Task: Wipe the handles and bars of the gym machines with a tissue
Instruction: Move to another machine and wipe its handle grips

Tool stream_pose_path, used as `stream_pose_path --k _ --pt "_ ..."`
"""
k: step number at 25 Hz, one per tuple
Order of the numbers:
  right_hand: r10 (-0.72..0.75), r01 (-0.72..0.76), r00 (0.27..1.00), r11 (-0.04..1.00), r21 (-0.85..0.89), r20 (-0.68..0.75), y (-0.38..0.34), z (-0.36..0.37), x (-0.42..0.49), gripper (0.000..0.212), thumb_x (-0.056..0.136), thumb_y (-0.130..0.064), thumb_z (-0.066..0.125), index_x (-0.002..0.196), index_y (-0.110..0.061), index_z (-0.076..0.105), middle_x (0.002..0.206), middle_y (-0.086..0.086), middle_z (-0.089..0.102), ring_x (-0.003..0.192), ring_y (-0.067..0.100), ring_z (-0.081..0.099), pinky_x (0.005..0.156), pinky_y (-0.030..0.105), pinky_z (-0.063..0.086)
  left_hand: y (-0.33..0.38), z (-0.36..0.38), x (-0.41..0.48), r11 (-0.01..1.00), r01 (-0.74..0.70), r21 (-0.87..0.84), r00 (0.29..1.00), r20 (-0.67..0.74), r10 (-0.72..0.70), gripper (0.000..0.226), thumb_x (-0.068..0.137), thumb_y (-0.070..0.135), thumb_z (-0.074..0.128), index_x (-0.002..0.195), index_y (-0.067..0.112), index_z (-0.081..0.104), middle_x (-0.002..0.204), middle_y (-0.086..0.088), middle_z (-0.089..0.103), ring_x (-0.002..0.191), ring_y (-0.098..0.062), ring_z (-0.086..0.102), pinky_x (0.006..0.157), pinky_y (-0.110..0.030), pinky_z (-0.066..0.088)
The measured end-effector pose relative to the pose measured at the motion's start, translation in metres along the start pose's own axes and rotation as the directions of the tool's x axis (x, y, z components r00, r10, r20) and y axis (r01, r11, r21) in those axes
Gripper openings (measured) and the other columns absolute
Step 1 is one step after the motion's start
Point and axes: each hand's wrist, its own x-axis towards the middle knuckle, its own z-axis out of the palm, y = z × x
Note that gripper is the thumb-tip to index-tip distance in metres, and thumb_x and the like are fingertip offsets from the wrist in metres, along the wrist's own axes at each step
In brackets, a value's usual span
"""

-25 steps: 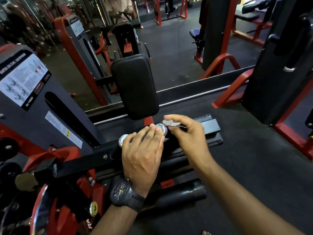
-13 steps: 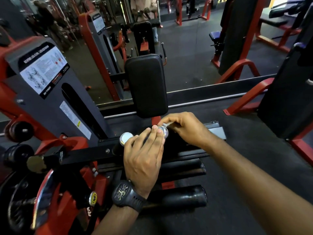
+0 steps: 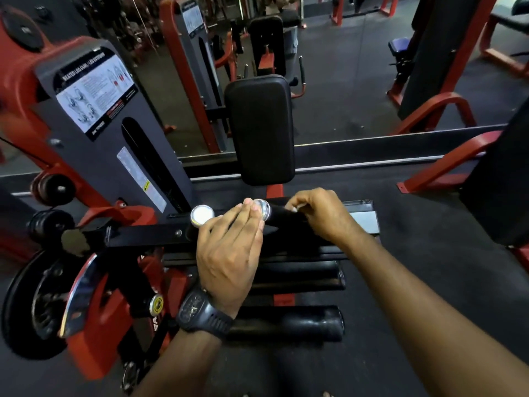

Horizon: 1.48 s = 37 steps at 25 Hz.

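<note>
A red and black seated leg machine fills the view. Its black handle bar (image 3: 282, 217) has a chrome end cap (image 3: 263, 209); a second chrome cap (image 3: 201, 215) sits to its left. My right hand (image 3: 320, 216) is wrapped over the bar a little right of the cap, pinching a small white tissue (image 3: 294, 209) against it. Only a scrap of the tissue shows. My left hand (image 3: 230, 253), with a black watch on the wrist, lies flat over the bar's left end, fingertips touching the cap.
A black back pad (image 3: 260, 130) stands upright just beyond the hands. Black foam rollers (image 3: 289, 322) lie below them. The weight stack housing (image 3: 97, 121) with an instruction label rises at left. A mirror behind reflects the gym; red frames (image 3: 440, 167) stand at right.
My right hand has slid to the right along the bar, away from the chrome cap, with the tissue in it. My left hand stays on the bar's left end. The camera has tilted slightly.
</note>
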Motion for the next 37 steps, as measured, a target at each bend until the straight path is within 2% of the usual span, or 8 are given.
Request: stream_pose_path --k 5,9,13,18,28,32,34,37 --pt "0.189 -0.210 0.947 0.976 -0.056 -0.260 0.016 0.027 -0.028 0.047 0.079 0.014 0.049 0.104 -0.019 0.072 0.104 0.005 0.069 0.097 0.023 0.064 0.087 0.031 0.048 0.002 -0.003 0.001 0.999 0.020 0.024 1.000 0.006 -0.020 0.021 0.098 0.015 0.062 0.113 0.007 0.073 0.119 -0.003 0.071 0.109 -0.018 0.067 0.090 -0.036 0.048" --pt "0.396 -0.297 0.801 0.914 0.276 -0.449 0.001 0.057 -0.062 0.021 0.092 0.001 0.058 0.104 -0.015 0.066 0.100 -0.002 0.064 0.084 0.008 0.053 0.075 0.008 0.036 -0.001 -0.004 0.000 1.000 0.024 0.013 1.000 0.015 -0.024 0.021 0.097 0.015 0.063 0.114 0.009 0.073 0.119 -0.001 0.070 0.108 -0.018 0.067 0.089 -0.036 0.048" --pt "0.703 -0.370 0.658 0.614 0.697 -0.270 -0.017 0.080 -0.066 0.006 0.084 -0.020 0.074 0.082 -0.018 0.069 0.075 -0.006 0.071 0.070 0.007 0.065 0.068 0.017 0.050 -0.006 -0.007 -0.008 0.996 0.066 -0.053 0.995 0.083 -0.062 0.027 0.095 0.014 0.065 0.121 0.010 0.070 0.125 0.000 0.067 0.112 -0.016 0.064 0.093 -0.034 0.046" --pt "0.649 -0.209 0.734 0.496 0.843 -0.200 -0.058 0.120 -0.072 0.010 0.083 -0.009 0.073 0.083 -0.018 0.068 0.074 -0.001 0.072 0.065 0.010 0.066 0.071 0.038 0.059 -0.033 -0.026 -0.027 0.990 0.055 -0.129 0.994 0.096 -0.043 0.024 0.095 0.015 0.063 0.116 0.012 0.072 0.124 -0.001 0.068 0.113 -0.016 0.064 0.090 -0.037 0.049" --pt "0.596 -0.090 0.685 0.640 0.763 -0.419 -0.152 0.199 -0.061 0.014 0.084 -0.011 0.074 0.088 -0.023 0.070 0.086 -0.002 0.073 0.084 0.012 0.068 0.087 0.041 0.056 -0.166 -0.063 -0.067 0.978 0.141 -0.156 0.970 0.219 -0.105 0.025 0.091 0.023 0.065 0.115 0.018 0.073 0.121 0.002 0.069 0.110 -0.015 0.064 0.092 -0.032 0.045" --pt "0.703 0.005 0.628 0.426 0.905 -0.335 -0.165 0.210 -0.042 0.006 0.091 -0.010 0.066 0.095 -0.013 0.070 0.096 0.004 0.073 0.092 0.018 0.069 0.097 0.045 0.054 -0.193 -0.047 -0.073 0.977 0.155 -0.143 0.938 0.333 -0.100 0.032 0.094 0.033 0.057 0.119 0.019 0.071 0.124 0.001 0.068 0.115 -0.016 0.062 0.093 -0.036 0.048" --pt "0.642 -0.066 0.604 0.631 0.773 -0.473 -0.161 0.218 -0.037 0.009 0.092 -0.010 0.065 0.097 -0.014 0.070 0.097 0.000 0.072 0.092 0.011 0.067 0.096 0.044 0.053 -0.203 -0.032 -0.070 0.985 0.126 -0.119 0.921 0.384 -0.072 0.039 0.095 0.037 0.049 0.121 0.018 0.070 0.126 0.000 0.067 0.118 -0.018 0.061 0.093 -0.039 0.050" --pt "0.255 -0.062 0.704 0.952 0.300 -0.663 -0.152 0.229 -0.037 0.018 0.090 -0.002 0.065 0.104 -0.014 0.067 0.104 -0.005 0.059 0.094 0.009 0.059 0.089 0.037 0.052 -0.218 -0.008 -0.069 0.994 0.086 -0.072 0.871 0.489 -0.040 0.046 0.096 0.042 0.041 0.128 0.018 0.065 0.132 0.000 0.063 0.127 -0.019 0.056 0.096 -0.040 0.048"
